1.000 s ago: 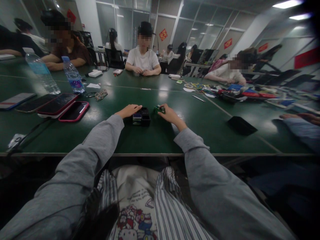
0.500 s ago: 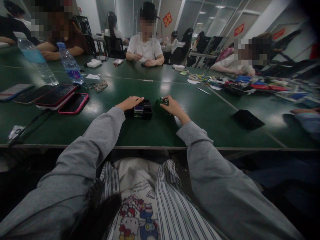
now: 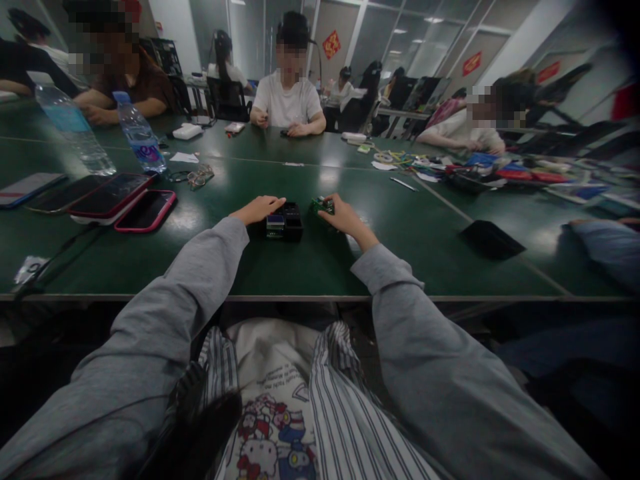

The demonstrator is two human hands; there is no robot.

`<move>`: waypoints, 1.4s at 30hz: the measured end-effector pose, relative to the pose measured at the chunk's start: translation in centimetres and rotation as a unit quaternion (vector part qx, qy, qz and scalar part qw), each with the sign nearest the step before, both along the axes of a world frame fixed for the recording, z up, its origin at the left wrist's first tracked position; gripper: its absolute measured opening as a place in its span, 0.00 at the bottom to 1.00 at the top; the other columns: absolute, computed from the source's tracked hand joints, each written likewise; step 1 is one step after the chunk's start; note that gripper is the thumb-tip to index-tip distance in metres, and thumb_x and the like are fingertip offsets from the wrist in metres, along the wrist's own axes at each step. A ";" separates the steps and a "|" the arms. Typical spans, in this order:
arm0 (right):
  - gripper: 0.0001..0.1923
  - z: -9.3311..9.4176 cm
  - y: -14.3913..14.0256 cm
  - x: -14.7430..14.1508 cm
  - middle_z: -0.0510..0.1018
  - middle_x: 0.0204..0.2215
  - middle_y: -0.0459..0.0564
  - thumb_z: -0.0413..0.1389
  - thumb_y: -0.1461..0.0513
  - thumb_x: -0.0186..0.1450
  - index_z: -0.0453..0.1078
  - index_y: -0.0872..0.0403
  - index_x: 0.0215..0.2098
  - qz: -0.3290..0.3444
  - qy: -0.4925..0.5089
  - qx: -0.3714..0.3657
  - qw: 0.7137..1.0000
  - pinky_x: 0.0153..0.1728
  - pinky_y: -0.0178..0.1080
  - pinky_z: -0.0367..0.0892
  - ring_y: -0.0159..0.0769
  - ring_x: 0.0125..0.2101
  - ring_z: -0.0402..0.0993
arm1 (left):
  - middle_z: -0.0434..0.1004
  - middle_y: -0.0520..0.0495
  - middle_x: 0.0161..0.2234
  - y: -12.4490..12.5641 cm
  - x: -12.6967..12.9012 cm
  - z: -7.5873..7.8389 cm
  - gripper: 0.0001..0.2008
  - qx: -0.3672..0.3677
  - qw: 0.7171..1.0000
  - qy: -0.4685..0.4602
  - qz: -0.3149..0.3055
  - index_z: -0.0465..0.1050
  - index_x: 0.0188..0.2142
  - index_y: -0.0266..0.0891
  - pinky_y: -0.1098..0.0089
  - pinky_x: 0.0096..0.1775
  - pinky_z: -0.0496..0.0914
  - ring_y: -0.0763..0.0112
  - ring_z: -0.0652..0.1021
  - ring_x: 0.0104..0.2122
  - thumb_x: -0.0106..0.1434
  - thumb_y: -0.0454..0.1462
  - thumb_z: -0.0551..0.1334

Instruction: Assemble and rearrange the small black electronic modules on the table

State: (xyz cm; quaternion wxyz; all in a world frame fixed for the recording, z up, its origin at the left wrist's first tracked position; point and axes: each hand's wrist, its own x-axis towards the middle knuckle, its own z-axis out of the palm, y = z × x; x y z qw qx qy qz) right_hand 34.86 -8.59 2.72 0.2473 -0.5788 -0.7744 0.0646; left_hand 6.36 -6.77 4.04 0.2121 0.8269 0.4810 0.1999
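A small black box (image 3: 293, 231) with open compartments sits on the green table in front of me. A small module with a display (image 3: 275, 225) is at its left front. My left hand (image 3: 260, 208) has its fingers on the box's left and far side, gripping it; the thumb is hard to make out. Just right of the box, my right hand (image 3: 341, 215) pinches a green circuit board (image 3: 318, 206) between thumb and fingers, a little apart from the box. Part of the board is hidden by the fingers.
Phones (image 3: 146, 211) and two water bottles (image 3: 140, 133) are on the left. A black flat piece (image 3: 493, 239) lies to the right, with a pen (image 3: 404, 183) beyond it. Tangled cables and parts (image 3: 520, 170) are heaped far right. Several people sit around the table (image 3: 240, 267).
The view has tilted slightly, so the scene sits a little lower. Both my hands keep nearly the same place and grip. The person opposite has moved one hand outward.
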 end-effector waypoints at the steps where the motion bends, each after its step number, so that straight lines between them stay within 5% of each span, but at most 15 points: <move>1: 0.23 0.0 0.0 0.0 0.77 0.44 0.58 0.57 0.54 0.63 0.62 0.54 0.53 0.001 -0.001 0.000 1.000 0.44 0.50 0.69 0.49 0.43 0.74 | 0.78 0.40 0.40 0.0 0.0 0.0 0.28 0.002 1.000 0.001 -0.002 0.73 0.38 0.37 0.64 0.45 0.67 0.61 0.75 0.41 0.68 0.55 0.44; 16: 0.25 0.0 -0.3 0.0 0.74 0.49 0.65 0.56 0.58 0.64 0.58 0.60 0.56 0.056 -0.032 0.013 0.998 0.51 0.51 0.66 0.53 0.49 0.72 | 0.78 0.38 0.43 -0.1 -0.1 0.1 0.30 0.010 1.000 0.014 -0.006 0.74 0.42 0.36 0.63 0.46 0.68 0.60 0.76 0.42 0.69 0.55 0.43; 42: 0.25 0.3 -0.4 0.1 0.73 0.50 0.64 0.55 0.58 0.64 0.58 0.58 0.56 0.060 -0.035 0.001 0.998 0.53 0.53 0.65 0.53 0.50 0.71 | 0.78 0.38 0.44 -0.2 0.1 0.2 0.28 0.024 0.999 0.030 -0.003 0.73 0.40 0.37 0.62 0.48 0.67 0.60 0.76 0.43 0.69 0.53 0.42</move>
